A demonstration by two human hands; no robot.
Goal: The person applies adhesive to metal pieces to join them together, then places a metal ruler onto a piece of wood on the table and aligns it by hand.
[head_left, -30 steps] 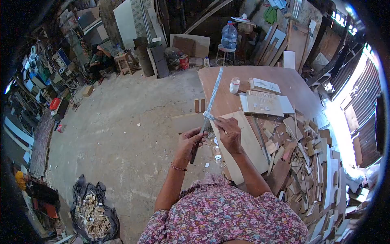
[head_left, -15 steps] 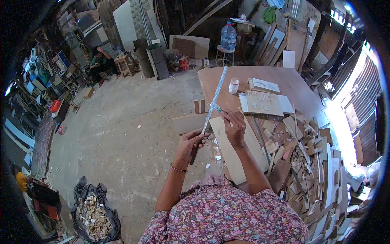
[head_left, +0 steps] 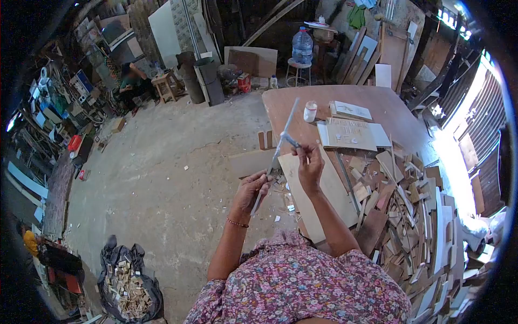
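With my left hand (head_left: pixel 251 193) I am gripping one strip (head_left: pixel 292 113), my fingers hiding part of it, and holding it tilted near the worktop (head_left: pixel 334 95). My right hand (head_left: pixel 309 166), apart from the left, is pinching one short tool (head_left: pixel 292 141); its end is disappearing under my fingers, its tip meeting the strip, too small to make out. One jar (head_left: pixel 310 112) is standing on the worktop.

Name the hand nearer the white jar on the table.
Right. The right hand is on the wearer's side of the white jar; the left hand is farther off, toward the left.
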